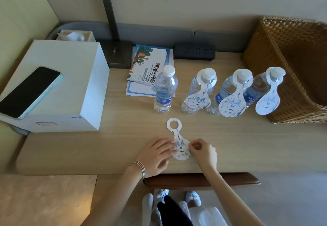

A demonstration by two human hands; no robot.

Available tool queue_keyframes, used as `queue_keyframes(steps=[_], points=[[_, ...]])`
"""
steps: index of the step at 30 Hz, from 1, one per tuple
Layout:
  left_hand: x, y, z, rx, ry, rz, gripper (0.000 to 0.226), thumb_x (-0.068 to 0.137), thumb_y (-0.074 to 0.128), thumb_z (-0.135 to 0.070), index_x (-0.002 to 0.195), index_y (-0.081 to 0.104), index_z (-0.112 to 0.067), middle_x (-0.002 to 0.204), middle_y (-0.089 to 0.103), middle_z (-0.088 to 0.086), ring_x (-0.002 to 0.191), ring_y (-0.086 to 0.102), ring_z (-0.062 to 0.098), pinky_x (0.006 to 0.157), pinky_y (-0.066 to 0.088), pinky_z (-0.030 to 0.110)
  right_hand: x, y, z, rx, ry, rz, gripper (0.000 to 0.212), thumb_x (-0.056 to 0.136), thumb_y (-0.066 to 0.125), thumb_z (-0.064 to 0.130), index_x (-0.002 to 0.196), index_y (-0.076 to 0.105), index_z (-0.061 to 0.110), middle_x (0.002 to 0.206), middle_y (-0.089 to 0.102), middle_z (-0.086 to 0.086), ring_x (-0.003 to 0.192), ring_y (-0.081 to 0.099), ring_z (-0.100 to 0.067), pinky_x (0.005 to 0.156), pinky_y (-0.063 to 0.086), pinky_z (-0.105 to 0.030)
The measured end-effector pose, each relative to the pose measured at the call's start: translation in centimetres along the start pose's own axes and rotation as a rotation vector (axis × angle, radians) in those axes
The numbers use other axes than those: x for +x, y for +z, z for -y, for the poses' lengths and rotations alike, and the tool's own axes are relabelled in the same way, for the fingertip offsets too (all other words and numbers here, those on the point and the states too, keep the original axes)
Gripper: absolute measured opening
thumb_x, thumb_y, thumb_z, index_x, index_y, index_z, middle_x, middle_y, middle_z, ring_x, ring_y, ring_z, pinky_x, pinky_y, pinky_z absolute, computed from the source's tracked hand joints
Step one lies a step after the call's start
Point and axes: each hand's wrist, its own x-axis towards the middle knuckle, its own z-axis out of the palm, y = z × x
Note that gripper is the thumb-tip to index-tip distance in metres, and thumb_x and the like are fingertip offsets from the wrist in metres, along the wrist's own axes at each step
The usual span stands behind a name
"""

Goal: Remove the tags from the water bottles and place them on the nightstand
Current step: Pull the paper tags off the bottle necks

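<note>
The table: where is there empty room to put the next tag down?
Bare wood lies on the table left of the left hand, in front of the white box. More lies right of the right hand, below the three tagged bottles. It is crowded around the removed tag, the bare bottle and the basket.

— Readable beyond the fingers point(169, 147)?
— "Hand-drawn Tourist Map of Huangshi" plus large Chinese characters on the brochure point(149, 64); partial "AQUA" on the blue bottle labels point(250, 99).
— Between the fingers?
— Blue brush-script Chinese characters on the tag point(179, 142); small print illegible.
</note>
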Motion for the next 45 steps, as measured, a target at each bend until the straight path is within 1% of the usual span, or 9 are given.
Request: queue_keyframes(steps=[4,10,16,23,27,31,36,40,45], points=[[0.1,0.2,0.2,0.001,-0.01,0.02,0.043,0.087,0.049,-0.027,0.13,0.051,-0.029,0.147,0.039,-0.008,0.14,0.027,0.014,0.114,0.021,0.042,0.6,-1.0,0.5,-0.152,-0.103,-0.03,0.008,0.083,0.065,0.029,0.089,0.061,0.026,0.074,0.061,0.013,0.072,0.056,-0.014,0.053,0.037,-0.021],[0.1,0.0,0.1,-0.062,-0.042,-0.033,0.042,0.087,0.047,-0.024,0.129,0.052,-0.025,0.146,0.04,-0.005,0.139,0.027,0.011,0.111,0.027,0.042,0.8,-3.9,4.4,0.077,-0.427,-0.369,0.019,0.086,0.066,0.022,0.103,0.06,0.016,0.091,0.064,0.009,0.065,0.057,-0.005,0.06,0.049,-0.028],[0.1,0.0,0.2,-0.085,-0.059,-0.029,0.041,0.088,0.046,-0.022,0.129,0.052,-0.024,0.147,0.039,-0.005,0.14,0.027,0.01,0.111,0.03,0.042,2.1,-4.8,6.5,0.15,-0.267,-0.399,0.041,0.089,0.061,0.03,0.126,0.048,0.018,0.102,0.053,0.016,0.076,0.059,-0.007,0.07,0.042,-0.029],[0.2,-0.3,0.1,-0.124,-0.082,-0.049,0.045,0.086,0.047,-0.021,0.131,0.052,-0.022,0.146,0.039,-0.006,0.138,0.03,0.009,0.111,0.03,0.038,2.1,-5.7,6.7,0.408,-0.227,-0.35,0.013,0.086,0.065,0.021,0.097,0.058,0.023,0.083,0.067,0.009,0.075,0.06,-0.001,0.071,0.045,-0.023],[0.3,-0.2,0.1,-0.117,-0.082,-0.053,0.045,0.086,0.047,-0.022,0.131,0.053,-0.021,0.146,0.04,-0.006,0.138,0.031,0.009,0.111,0.03,0.038,2.2,-6.0,7.1,0.422,-0.238,-0.313,0.031,0.081,0.071,0.026,0.106,0.056,0.016,0.1,0.06,0.006,0.087,0.057,-0.004,0.065,0.043,-0.01],[0.3,-0.3,0.0,-0.124,-0.079,-0.057,0.044,0.086,0.047,-0.021,0.129,0.053,-0.02,0.146,0.04,-0.005,0.137,0.031,0.009,0.111,0.03,0.04,3.5,-5.3,7.6,0.35,-0.207,-0.223,0.038,0.078,0.073,0.031,0.108,0.053,0.018,0.107,0.059,0.006,0.097,0.057,-0.009,0.081,0.047,-0.029],[0.2,-0.3,0.0,-0.117,-0.078,-0.052,0.044,0.086,0.047,-0.021,0.13,0.053,-0.021,0.146,0.039,-0.006,0.137,0.031,0.008,0.111,0.03,0.039,2.6,-5.8,7.9,0.379,-0.226,-0.248,0.011,0.082,0.07,0.02,0.081,0.059,0.022,0.078,0.065,0.014,0.075,0.061,0.002,0.077,0.051,-0.031],[0.2,-0.2,0.0,-0.102,-0.077,-0.053,0.045,0.085,0.048,-0.022,0.13,0.052,-0.021,0.146,0.039,-0.006,0.137,0.032,0.009,0.111,0.029,0.038,-0.1,-7.6,8.0,0.552,-0.267,-0.264,0.016,0.083,0.069,0.016,0.083,0.057,0.026,0.075,0.065,0.012,0.067,0.061,-0.002,0.065,0.046,-0.017],[0.2,-0.2,-0.1,-0.091,-0.081,-0.055,0.048,0.083,0.05,-0.021,0.131,0.051,-0.023,0.144,0.04,-0.005,0.134,0.036,0.01,0.113,0.026,0.036,-2.1,-10.1,10.1,0.79,-0.345,-0.248,0.01,0.084,0.067,0.01,0.088,0.063,0.018,0.075,0.066,0.009,0.068,0.063,-0.006,0.063,0.047,-0.017]])
